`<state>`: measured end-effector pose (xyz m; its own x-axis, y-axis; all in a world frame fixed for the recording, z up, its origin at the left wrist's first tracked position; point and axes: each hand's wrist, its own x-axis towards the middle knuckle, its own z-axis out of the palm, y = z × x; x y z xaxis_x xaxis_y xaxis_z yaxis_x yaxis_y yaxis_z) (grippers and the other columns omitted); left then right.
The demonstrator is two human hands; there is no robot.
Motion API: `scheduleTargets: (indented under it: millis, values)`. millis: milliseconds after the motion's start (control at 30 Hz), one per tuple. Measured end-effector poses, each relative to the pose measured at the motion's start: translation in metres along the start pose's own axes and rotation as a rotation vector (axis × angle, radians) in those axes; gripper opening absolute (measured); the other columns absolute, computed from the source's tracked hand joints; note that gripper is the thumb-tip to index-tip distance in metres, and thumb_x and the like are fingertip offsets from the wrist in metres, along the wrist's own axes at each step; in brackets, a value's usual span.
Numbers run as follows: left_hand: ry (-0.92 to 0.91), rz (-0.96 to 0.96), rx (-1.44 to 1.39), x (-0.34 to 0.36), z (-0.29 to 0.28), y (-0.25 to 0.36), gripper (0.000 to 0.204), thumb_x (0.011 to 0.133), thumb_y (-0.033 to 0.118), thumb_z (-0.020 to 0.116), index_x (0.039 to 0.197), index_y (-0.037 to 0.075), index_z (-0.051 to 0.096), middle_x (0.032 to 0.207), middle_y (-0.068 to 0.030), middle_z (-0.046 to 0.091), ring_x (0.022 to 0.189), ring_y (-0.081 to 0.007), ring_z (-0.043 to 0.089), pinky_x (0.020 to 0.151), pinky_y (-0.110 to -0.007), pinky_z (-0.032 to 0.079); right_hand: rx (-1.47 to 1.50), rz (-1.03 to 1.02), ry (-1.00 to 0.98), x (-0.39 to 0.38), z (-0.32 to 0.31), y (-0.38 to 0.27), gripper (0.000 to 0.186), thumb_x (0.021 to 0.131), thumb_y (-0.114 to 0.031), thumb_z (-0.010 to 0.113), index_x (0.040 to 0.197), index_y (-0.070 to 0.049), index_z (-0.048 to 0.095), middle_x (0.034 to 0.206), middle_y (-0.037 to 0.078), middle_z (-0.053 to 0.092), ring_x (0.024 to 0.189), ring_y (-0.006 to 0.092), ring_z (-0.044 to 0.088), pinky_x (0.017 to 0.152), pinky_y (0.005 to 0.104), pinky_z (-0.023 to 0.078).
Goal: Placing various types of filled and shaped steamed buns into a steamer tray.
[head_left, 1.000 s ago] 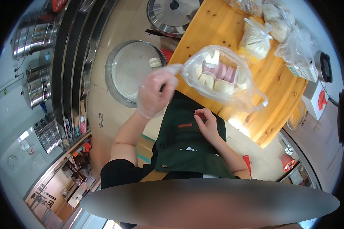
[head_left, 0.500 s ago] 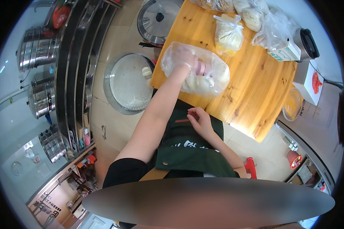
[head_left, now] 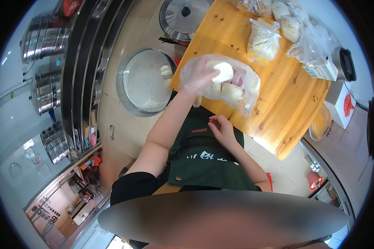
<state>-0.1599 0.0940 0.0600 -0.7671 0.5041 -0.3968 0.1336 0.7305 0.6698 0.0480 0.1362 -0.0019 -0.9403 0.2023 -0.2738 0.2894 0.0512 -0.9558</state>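
My left hand point(head_left: 200, 79) is at the mouth of a clear plastic bag point(head_left: 250, 94) on the wooden table, its fingers closed on a smooth white bun point(head_left: 223, 72). The hand is somewhat blurred, and the bag's film partly covers it. Other buns lie inside the bag, among them a pale purple one point(head_left: 237, 78) and a whitish one point(head_left: 232, 91). In front of the dark green apron point(head_left: 187, 143), my right hand point(head_left: 223, 129) hovers with loosely bent fingers, thumb apart, holding nothing. A round steamer pan point(head_left: 119, 83) stands left of the table with several white buns point(head_left: 166, 71) at its right side.
More filled plastic bags point(head_left: 264, 41) lie on the far part of the wooden table point(head_left: 280, 108). A lidded pot point(head_left: 176, 20) stands beyond the steamer pan. Metal shelving point(head_left: 81, 74) runs along the left. At the right are a white box point(head_left: 338, 103) and a clear plastic tub point(head_left: 320, 123).
My left hand was deeper in the bag; now it shows a white bun in its grip above the other buns. The view has shifted slightly. My right hand stays near the apron.
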Motion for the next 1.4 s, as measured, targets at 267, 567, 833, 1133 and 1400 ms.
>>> scheduleTargets:
  millis: [267,567,833,1133,1400]
  values:
    - [-0.485,-0.22,-1.838,-0.084,-0.055,-0.083,0.057,0.073,0.004,0.055,0.126,-0.004,0.034,0.115,-0.0122,0.051,0.106,-0.0186,0.052,0.09,-0.029,0.043,-0.091,0.107,-0.136,0.03,0.033,0.007,0.017,0.077,-0.006,0.061,0.092,-0.001,0.056,0.076,0.008,0.057,0.068,0.0153,0.059,0.06,0.0252,0.047]
    - [0.228,-0.219,-1.316,-0.082,-0.079,-0.165,0.06,0.07,0.004,0.058,0.124,-0.006,0.036,0.116,-0.0129,0.051,0.106,-0.0225,0.051,0.091,-0.033,0.041,0.1,-0.054,-0.051,0.101,0.122,-0.058,0.034,0.077,-0.002,0.06,0.109,0.003,0.047,0.096,0.01,0.054,0.087,0.0177,0.056,0.075,0.0266,0.046]
    - [0.394,-0.145,-0.599,-0.085,-0.082,-0.217,0.072,0.064,0.014,0.072,0.121,-0.007,0.033,0.114,-0.0159,0.045,0.107,-0.0233,0.046,0.091,-0.033,0.038,0.364,0.151,-0.052,0.151,0.183,-0.034,0.039,0.081,-0.002,0.057,0.115,0.003,0.04,0.102,0.01,0.053,0.089,0.0141,0.054,0.076,0.0244,0.045]
    - [0.184,-0.292,-0.375,-0.052,-0.063,-0.319,0.077,0.059,0.018,0.073,0.121,-0.007,0.034,0.11,-0.0187,0.049,0.106,-0.0269,0.049,0.09,-0.035,0.04,0.085,0.234,-0.116,0.149,0.206,0.026,0.041,0.08,-0.002,0.057,0.118,0.002,0.042,0.1,0.01,0.055,0.084,0.0139,0.056,0.073,0.0238,0.046]
    - [0.256,-0.281,0.032,0.072,-0.042,-0.424,0.063,0.058,0.01,0.067,0.114,-0.001,0.04,0.107,-0.0223,0.046,0.107,-0.0362,0.044,0.092,-0.04,0.037,0.06,0.477,-0.165,0.101,0.196,0.065,0.038,0.079,-0.002,0.058,0.114,0.002,0.045,0.095,0.011,0.056,0.081,0.0132,0.057,0.07,0.0234,0.048]
